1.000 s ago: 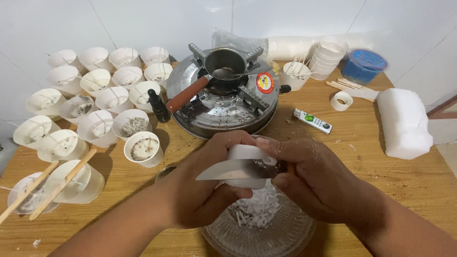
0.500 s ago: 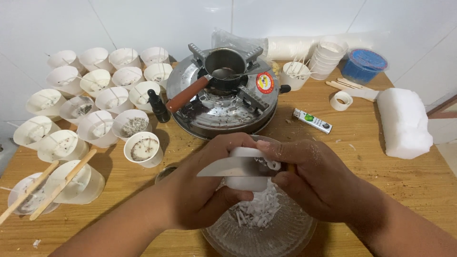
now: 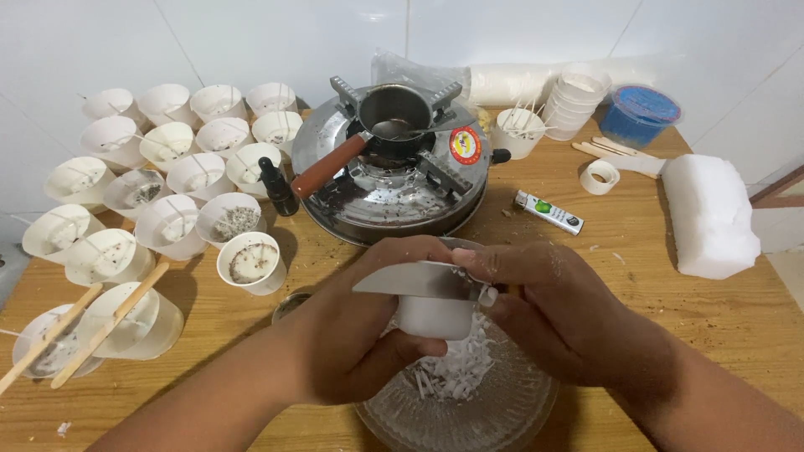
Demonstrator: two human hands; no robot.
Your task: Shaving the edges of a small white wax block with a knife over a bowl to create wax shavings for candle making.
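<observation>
My left hand (image 3: 352, 335) grips a small white wax block (image 3: 435, 316) from below, over a clear glass dish (image 3: 511, 410). My right hand (image 3: 553, 310) holds a flat metal blade (image 3: 414, 280) laid across the top of the block. White wax shavings (image 3: 456, 372) lie heaped in the dish right under the block. Both hands sit close together at the front middle of the wooden table (image 3: 670, 310).
A round metal gas stove (image 3: 394, 180) carries a small pot with a brown handle (image 3: 331, 165). Several white cups (image 3: 180, 180) with wicks crowd the left side. A dark dropper bottle (image 3: 276, 186), a lighter (image 3: 548, 212), a tape roll (image 3: 600, 177), a large white wax slab (image 3: 710, 213) and a blue tub (image 3: 641, 113) also stand about.
The blade has shifted slightly along the top of the block and the hands have dipped a little; more shavings lie in the dish.
</observation>
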